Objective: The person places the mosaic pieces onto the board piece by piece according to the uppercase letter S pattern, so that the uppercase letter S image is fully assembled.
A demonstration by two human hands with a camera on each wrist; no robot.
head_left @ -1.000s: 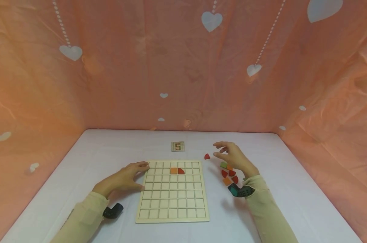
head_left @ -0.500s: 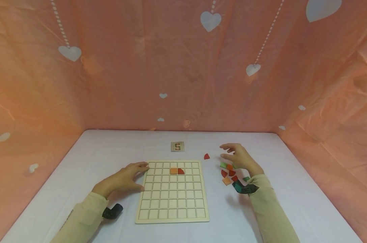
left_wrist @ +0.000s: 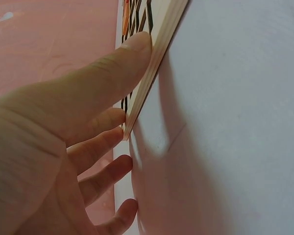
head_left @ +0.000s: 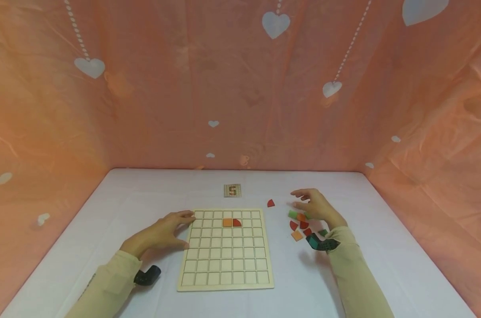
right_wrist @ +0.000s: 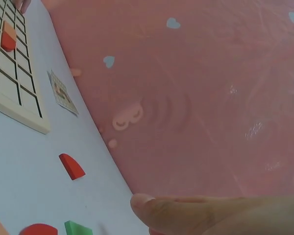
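A wooden grid board (head_left: 227,251) lies on the white table. In its second row sit an orange square tile (head_left: 227,222) and, right beside it, a red quarter-round tile (head_left: 237,222). My left hand (head_left: 162,233) rests at the board's left edge, with thumb and fingertips on the rim in the left wrist view. Over the table to the right, my right hand (head_left: 316,206) hovers with nothing between its relaxed fingers. Below it lies a loose pile of tiles, among them a light green tile (head_left: 292,214) and an orange tile (head_left: 297,236). A lone red quarter-round tile (head_left: 270,203) lies left of that hand.
Behind the board lies a small pattern card (head_left: 232,190) with an S-like figure on a grid. Pink cloth with white hearts (head_left: 276,24) surrounds the table at the back and sides. Several more red and green tiles are partly hidden by the right wrist's black device (head_left: 323,243).
My right hand has shifted right, away from the lone red quarter-round tile, showing more of the pile. The left hand and the board stay in place.
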